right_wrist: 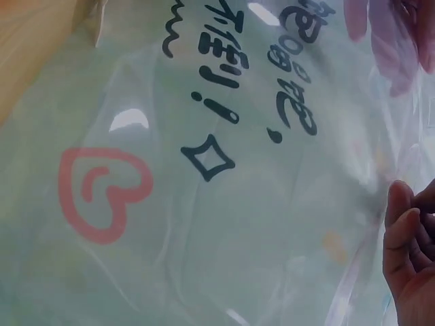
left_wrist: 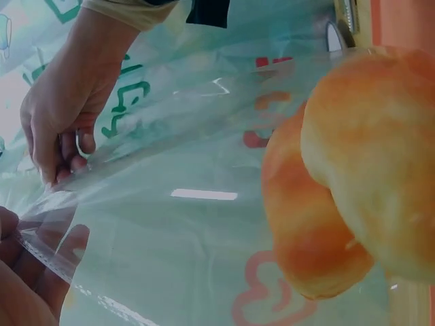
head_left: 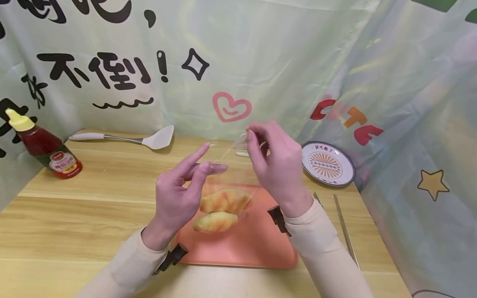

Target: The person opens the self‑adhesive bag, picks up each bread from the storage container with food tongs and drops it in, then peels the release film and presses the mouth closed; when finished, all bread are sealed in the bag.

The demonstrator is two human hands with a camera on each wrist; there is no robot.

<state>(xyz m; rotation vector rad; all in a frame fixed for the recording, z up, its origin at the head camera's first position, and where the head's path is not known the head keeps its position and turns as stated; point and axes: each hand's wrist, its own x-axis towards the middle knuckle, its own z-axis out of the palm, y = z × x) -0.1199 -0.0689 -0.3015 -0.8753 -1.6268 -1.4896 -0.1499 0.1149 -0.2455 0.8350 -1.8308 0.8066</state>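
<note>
A clear plastic bag (left_wrist: 204, 163) with two golden-brown bread rolls (head_left: 215, 222) in it hangs over a pink tray (head_left: 257, 248). My right hand (head_left: 277, 161) pinches the bag's edge between thumb and forefinger, up and to the right of the rolls. On the other side of the mouth my left hand (head_left: 180, 186) holds the rim, its longer fingers reaching behind the film. In the left wrist view creases run between the two hands, and the rolls look large near that camera.
A spatula (head_left: 158, 137) lies at the back left, beside a ketchup bottle (head_left: 61, 161) with a yellow cap. A patterned plate (head_left: 328, 163) stands back right. Near the right edge lies a thin metal utensil (head_left: 345, 229). A printed curtain (head_left: 283, 54) encloses the table.
</note>
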